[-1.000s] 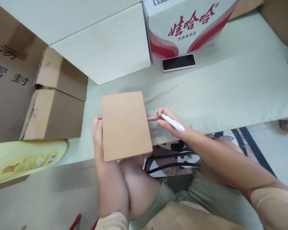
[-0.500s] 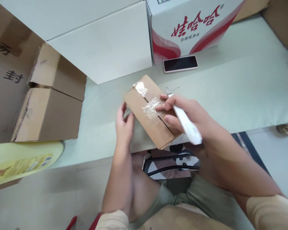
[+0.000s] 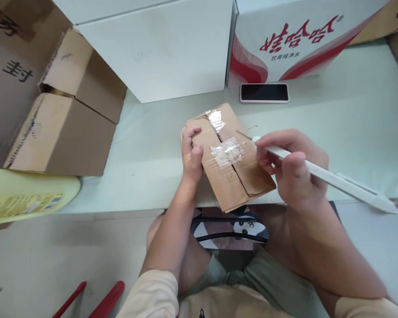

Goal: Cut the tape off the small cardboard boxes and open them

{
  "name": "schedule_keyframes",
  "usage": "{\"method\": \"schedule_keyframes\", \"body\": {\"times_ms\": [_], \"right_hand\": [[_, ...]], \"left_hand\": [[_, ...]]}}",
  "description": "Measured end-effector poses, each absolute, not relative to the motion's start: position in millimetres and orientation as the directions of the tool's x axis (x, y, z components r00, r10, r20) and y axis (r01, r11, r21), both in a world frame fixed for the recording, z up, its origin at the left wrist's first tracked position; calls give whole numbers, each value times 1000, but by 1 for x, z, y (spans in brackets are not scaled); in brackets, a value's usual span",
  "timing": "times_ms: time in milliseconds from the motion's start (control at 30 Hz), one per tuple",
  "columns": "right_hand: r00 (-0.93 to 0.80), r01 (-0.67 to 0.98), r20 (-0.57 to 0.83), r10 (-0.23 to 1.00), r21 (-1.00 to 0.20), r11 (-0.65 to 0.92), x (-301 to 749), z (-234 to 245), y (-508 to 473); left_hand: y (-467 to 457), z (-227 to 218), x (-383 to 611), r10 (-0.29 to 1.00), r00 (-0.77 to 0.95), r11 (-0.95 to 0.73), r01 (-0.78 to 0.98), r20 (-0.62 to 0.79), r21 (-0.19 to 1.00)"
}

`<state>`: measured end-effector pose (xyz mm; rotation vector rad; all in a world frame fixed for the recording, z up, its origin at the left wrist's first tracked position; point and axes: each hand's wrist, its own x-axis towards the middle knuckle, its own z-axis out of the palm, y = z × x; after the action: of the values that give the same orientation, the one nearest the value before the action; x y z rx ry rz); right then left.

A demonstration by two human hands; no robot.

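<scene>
A small cardboard box [image 3: 215, 163] lies at the front edge of the table, turned at a slant. Two patches of clear tape [image 3: 228, 151] cross the dark seam between its flaps. My left hand [image 3: 192, 154] grips the box's left side, thumb and fingers bent over the edge. Closed round a white utility knife [image 3: 331, 176], my right hand [image 3: 295, 165] is at the box's right side. The knife's thin metal blade points left, over the box near the tape; whether it touches the cardboard I cannot tell.
A phone [image 3: 264, 93] lies behind the box, before a red-and-white carton [image 3: 285, 53] and a large white box [image 3: 166, 53]. Brown cartons [image 3: 76, 137] stand at left, near a yellow bottle [image 3: 33, 194]. The pale green tabletop [image 3: 338, 132] ends just before my knees.
My right hand has drawn back rightward off the tape and turned the knife so its blade points left at the box. My left hand now grasps further over the box's edge.
</scene>
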<state>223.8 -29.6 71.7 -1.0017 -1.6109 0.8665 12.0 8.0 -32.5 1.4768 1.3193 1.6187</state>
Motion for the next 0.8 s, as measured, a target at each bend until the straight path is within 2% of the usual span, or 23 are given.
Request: {"method": "schedule_keyframes", "body": {"times_ms": [100, 200, 333, 467, 567, 800], "right_hand": [[-82, 241, 331, 940, -909, 341, 217, 76, -32], [-87, 380, 281, 956, -878, 293, 210, 80, -31], [-210, 562, 250, 945, -760, 326, 204, 85, -24], [-244, 710, 174, 954, -638, 298, 201, 89, -21], [-256, 712, 190, 948, -626, 318, 200, 90, -22], [-158, 611, 237, 959, -739, 284, 203, 89, -31]], "left_hand": [[6, -30, 15, 909, -218, -303, 238, 355, 923], [6, -31, 15, 922, -197, -278, 261, 333, 924], [10, -40, 12, 880, -171, -396, 251, 444, 883], [15, -49, 9, 833, -140, -494, 246, 535, 834], [17, -52, 9, 823, -141, -508, 251, 551, 824], [17, -52, 13, 828, -156, -495, 246, 538, 833]]}}
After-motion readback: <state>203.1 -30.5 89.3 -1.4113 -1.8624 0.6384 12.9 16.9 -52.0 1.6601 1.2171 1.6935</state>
